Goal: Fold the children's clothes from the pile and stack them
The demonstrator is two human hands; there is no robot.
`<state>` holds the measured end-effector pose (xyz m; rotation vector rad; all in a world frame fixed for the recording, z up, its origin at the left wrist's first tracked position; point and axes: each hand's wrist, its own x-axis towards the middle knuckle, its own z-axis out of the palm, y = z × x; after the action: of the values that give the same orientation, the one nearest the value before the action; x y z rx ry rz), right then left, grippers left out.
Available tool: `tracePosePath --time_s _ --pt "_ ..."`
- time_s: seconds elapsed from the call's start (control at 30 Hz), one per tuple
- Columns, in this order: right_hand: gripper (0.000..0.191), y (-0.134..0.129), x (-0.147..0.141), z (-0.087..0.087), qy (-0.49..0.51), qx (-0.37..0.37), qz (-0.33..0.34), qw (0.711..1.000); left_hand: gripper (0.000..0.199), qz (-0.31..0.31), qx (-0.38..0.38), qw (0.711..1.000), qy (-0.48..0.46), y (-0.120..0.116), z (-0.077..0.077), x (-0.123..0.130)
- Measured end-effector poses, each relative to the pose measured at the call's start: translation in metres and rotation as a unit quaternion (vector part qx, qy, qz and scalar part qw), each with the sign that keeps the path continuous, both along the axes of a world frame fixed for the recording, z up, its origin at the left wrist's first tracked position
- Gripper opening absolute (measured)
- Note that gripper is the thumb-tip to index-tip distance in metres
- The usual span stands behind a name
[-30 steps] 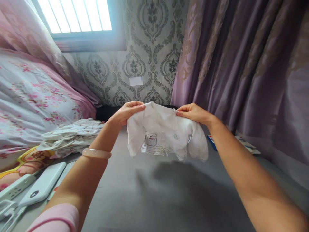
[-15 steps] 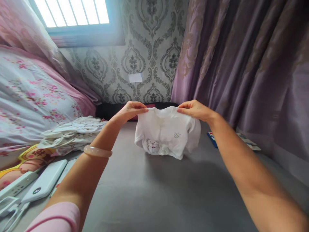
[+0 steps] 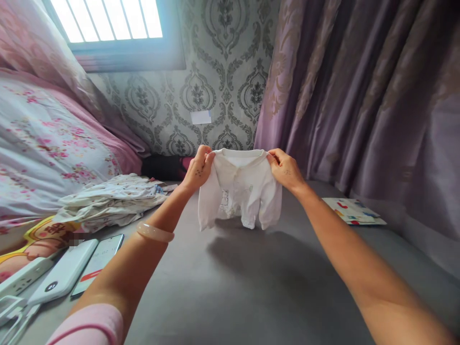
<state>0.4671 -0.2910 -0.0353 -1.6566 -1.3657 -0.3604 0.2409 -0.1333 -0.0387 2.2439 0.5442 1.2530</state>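
Note:
A small white long-sleeved garment (image 3: 239, 184) with a buttoned front and a faint printed figure hangs above the grey surface (image 3: 230, 297). My left hand (image 3: 200, 167) is closed on its shoulder at the left of the neckline. At the opposite shoulder, my right hand (image 3: 285, 168) pinches the cloth. The neckline is stretched between both hands, and the sleeves hang down at each side. A shadow lies on the surface below.
Crumpled light cloths (image 3: 111, 199) lie at the left. Nearer are a white power bank (image 3: 66, 273), a phone (image 3: 102, 258), and a power strip (image 3: 25, 275) with cables. A colourful booklet (image 3: 354, 212) rests at the right, by the purple curtain (image 3: 377, 105).
Both hands have turned more upright and come slightly inward. The garment is raised a little, its neckline now pulled straight and its sleeves hanging down.

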Motion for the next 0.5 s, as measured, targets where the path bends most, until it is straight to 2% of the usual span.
tracePosePath --time_s 0.1,0.23,0.3,0.37,0.5 --pt "0.049 0.002 -0.004 -0.009 -0.037 0.073 -0.046 0.996 0.023 0.098 0.126 0.987 -0.025 -0.004 -0.002 0.002" --pt "0.048 -0.006 0.001 -0.011 -0.132 0.095 -0.064 0.985 0.03 0.153 0.23 0.959 0.063 -0.007 0.006 -0.01" --pt "0.045 -0.014 0.004 -0.007 -0.174 0.072 -0.082 0.979 0.031 0.144 0.265 0.948 0.099 -0.007 0.013 -0.021" --pt "0.043 -0.022 0.004 -0.002 -0.199 0.048 -0.087 0.975 0.032 0.111 0.272 0.95 0.107 -0.006 0.02 -0.03" --pt "0.044 -0.028 -0.007 0.004 -0.205 0.054 -0.1 0.972 0.037 0.062 0.193 0.979 0.038 -0.003 0.029 -0.036"
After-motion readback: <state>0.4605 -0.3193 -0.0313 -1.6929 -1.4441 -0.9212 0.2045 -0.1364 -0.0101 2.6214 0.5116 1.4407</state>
